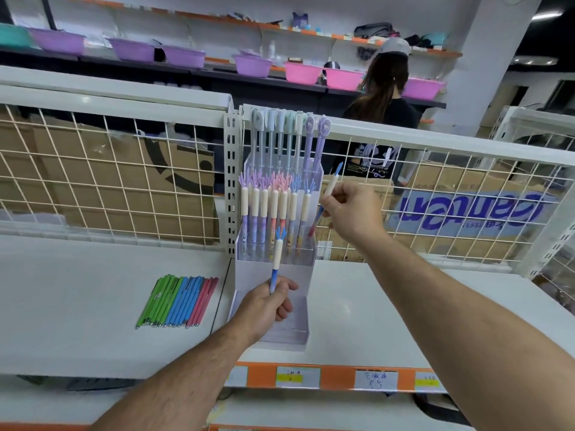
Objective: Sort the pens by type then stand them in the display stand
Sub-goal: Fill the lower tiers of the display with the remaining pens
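Observation:
A clear tiered display stand (273, 309) sits on the white shelf. Tall pens with cartoon tops (286, 135) fill its back row, and cream-capped pens with frilly tops (270, 203) fill the middle row. My left hand (269, 303) grips one blue frilly-topped pen (277, 256) upright in front of the stand's lower tiers. My right hand (351, 209) pinches another blue-and-cream pen (329, 188), tilted, just right of the middle row. Slim green, blue and pink pens (177, 301) lie side by side on the shelf, left of the stand.
A white wire grid (109, 169) backs the shelf, with cardboard boxes (466, 206) behind it. A person in a black shirt (382, 98) stands beyond, facing shelves of purple and pink basins (252, 65). Orange price strips (336, 379) line the shelf's front edge.

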Demonstrator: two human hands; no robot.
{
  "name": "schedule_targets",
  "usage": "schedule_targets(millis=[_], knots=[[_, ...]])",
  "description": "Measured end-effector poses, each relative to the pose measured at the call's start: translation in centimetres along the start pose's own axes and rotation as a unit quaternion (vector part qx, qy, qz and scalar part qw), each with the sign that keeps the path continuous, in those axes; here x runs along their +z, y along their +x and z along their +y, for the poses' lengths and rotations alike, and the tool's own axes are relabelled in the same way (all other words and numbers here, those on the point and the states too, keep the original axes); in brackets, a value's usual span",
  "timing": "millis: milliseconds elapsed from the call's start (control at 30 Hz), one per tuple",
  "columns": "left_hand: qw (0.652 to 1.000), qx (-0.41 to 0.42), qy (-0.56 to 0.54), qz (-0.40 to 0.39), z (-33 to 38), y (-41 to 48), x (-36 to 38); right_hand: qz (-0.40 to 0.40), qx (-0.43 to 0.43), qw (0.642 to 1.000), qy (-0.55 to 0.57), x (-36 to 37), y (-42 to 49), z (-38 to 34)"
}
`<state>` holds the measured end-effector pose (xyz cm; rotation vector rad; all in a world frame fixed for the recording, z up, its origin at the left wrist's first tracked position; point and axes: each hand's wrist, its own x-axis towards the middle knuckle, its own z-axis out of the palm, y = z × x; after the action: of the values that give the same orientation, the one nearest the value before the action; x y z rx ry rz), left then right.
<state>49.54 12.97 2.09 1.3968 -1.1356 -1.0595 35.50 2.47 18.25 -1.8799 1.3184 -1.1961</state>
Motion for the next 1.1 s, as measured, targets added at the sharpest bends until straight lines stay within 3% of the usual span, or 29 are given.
schedule_targets(millis=[267,667,933,1100], knots=[[1.000,-0.001,0.009,-0.001,-0.1,0.0,0.0,-0.059,-0.008,0.994,-0.089,1.7,-0.5,1.1],[1.000,-0.002,0.008,0.001,-0.2,0.2,0.0,-0.051,0.021,0.996,-0.077,2.2,-0.6,2.1],[1.000,0.000,0.017,0.002,-0.2,0.2,0.1,0.019,0.014,0.997,-0.077,2.4,-4.2,3.9],[1.000,-0.002,0.011,-0.002,-0.3,0.5,0.1,-0.145,0.025,0.988,0.036,4.0,-8.0,4.0]])
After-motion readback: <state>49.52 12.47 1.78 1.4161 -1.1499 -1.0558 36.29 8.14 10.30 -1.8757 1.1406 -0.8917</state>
